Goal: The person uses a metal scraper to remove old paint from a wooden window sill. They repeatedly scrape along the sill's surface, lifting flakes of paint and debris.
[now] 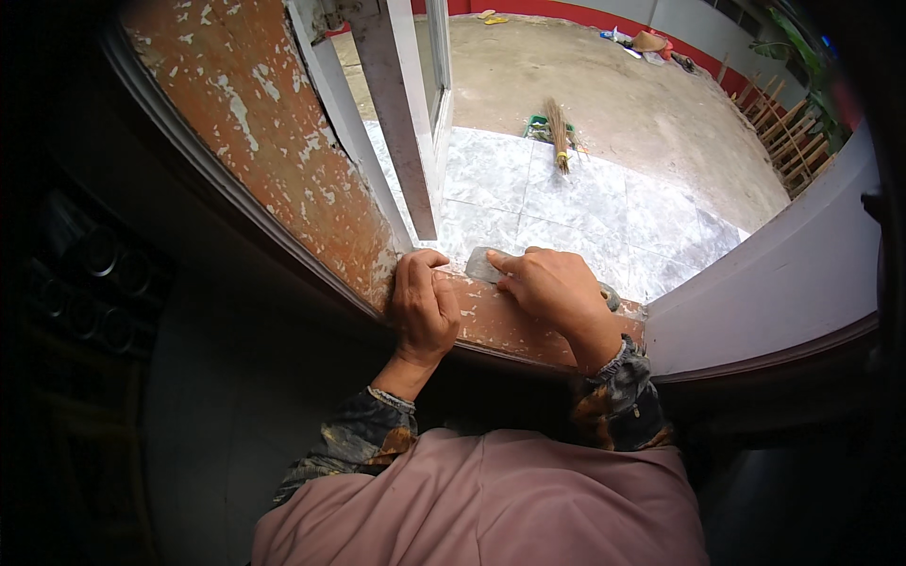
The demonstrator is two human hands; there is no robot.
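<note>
My right hand (557, 292) is closed around a putty knife, its index finger stretched along the blade. The knife's broad grey blade (483, 265) points left and lies low over the far edge of the window sill (510, 325). Past the hand, the rounded dark handle end (611, 298) sticks out. At the sill's left corner my left hand (425, 307) rests with its fingers curled over the sill, beside the frame post. The sill's brown surface carries patches of pale, flaked paint. The fingertips of the left hand are partly hidden.
A brown frame post (255, 123) with chipped paint rises at the left. Next to it stands a pale open window sash (401, 104). A white frame side (755, 283) bounds the right. Outside, a stick broom (557, 132) lies by a green dustpan (538, 127) on tiles (481, 170).
</note>
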